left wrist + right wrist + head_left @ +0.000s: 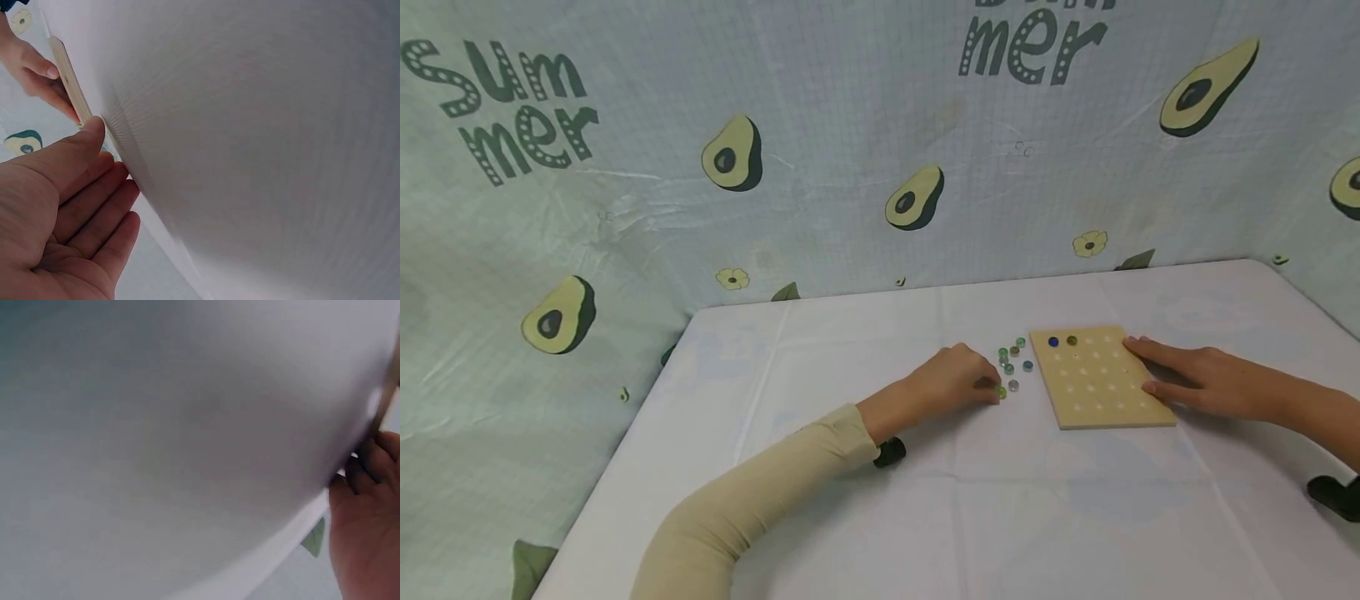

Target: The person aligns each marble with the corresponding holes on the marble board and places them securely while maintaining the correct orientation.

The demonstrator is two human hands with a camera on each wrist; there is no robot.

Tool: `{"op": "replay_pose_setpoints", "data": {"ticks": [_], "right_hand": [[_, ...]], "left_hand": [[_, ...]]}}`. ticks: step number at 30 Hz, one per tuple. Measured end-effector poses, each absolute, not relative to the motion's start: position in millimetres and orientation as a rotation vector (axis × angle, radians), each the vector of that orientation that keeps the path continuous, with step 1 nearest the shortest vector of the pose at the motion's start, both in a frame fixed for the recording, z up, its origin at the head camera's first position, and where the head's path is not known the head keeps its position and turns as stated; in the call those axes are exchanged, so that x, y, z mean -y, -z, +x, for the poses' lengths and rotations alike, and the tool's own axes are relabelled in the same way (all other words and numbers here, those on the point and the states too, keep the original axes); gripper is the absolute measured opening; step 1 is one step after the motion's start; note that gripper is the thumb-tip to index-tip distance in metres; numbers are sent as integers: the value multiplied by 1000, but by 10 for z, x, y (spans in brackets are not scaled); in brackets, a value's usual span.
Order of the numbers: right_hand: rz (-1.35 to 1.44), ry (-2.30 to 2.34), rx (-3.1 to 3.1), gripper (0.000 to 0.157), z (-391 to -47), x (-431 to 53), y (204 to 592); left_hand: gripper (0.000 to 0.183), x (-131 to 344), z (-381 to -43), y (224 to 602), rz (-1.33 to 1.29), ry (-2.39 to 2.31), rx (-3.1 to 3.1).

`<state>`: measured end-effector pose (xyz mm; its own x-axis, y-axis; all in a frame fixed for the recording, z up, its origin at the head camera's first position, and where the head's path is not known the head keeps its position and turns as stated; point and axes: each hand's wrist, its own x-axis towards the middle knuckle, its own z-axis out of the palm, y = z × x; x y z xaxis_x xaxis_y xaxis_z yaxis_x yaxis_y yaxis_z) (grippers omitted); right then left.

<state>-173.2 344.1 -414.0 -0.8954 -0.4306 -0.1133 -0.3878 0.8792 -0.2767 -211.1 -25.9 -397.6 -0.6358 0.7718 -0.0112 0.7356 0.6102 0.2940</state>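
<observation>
In the head view my left hand [957, 379] is at the near left of a loose group of small glass marbles [1009, 369]. Its thumb and forefinger pinch a yellow-green marble [1002, 393] at the tabletop. The left wrist view shows this hand [69, 212] with its other fingers loosely bent. A square, pale wooden board [1097, 379] with rows of shallow hollows lies right of the marbles. Two marbles sit in its far row, a dark blue one [1053, 342] and an olive one [1072, 341]. My right hand [1206, 379] rests on the board's right edge, thumb and fingers extended apart.
A white cloth covers the table [865, 533]. Behind it hangs a pale curtain [820, 100] printed with avocados and lettering. Black wrist straps show below both wrists.
</observation>
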Motion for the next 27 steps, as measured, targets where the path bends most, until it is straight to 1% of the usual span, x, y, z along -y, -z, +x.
{"op": "replay_pose_setpoints", "data": {"ticks": [7,14,23,27], "right_hand": [[-642,366,-2873,76,-1752,-3432,4104],[-615,393,-2884,77,-1722,-3433,4131],[-594,458,-2886,76,-1704,-3478,4148],[-574,503,-2888,76,-1718,-3479,4153]], "left_hand": [[23,215,-2067,3964,1304,-366,-2700],[15,190,-2025,3954,1379,-337,-2705],[15,217,-2053,3952,1400,-395,-2735],[17,216,-2053,3946,1364,-449,-2756]]}}
